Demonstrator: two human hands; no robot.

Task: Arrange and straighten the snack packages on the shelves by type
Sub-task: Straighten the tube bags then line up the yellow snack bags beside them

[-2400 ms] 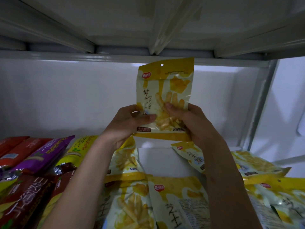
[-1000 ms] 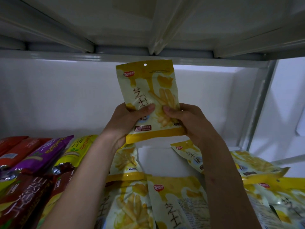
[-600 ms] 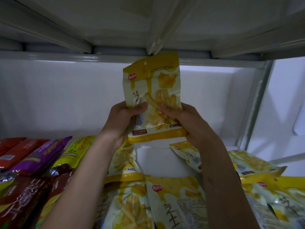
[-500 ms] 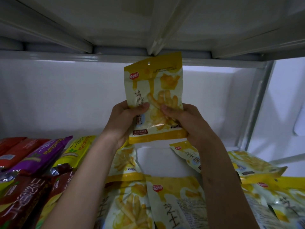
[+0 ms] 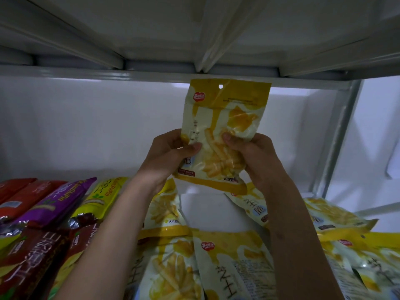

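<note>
Pinching the yellow snack pouch (image 5: 225,126) upright above the yellow packets (image 5: 229,263), left hand (image 5: 171,156) and right hand (image 5: 253,154) grip its lower half; it looks light, crinkly, best held by its edges.

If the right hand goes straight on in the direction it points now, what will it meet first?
The right hand points up and away while gripping the yellow snack bag. Straight on, it would probably meet the white back wall under the upper shelf's edge, though depth is hard to judge.
</note>
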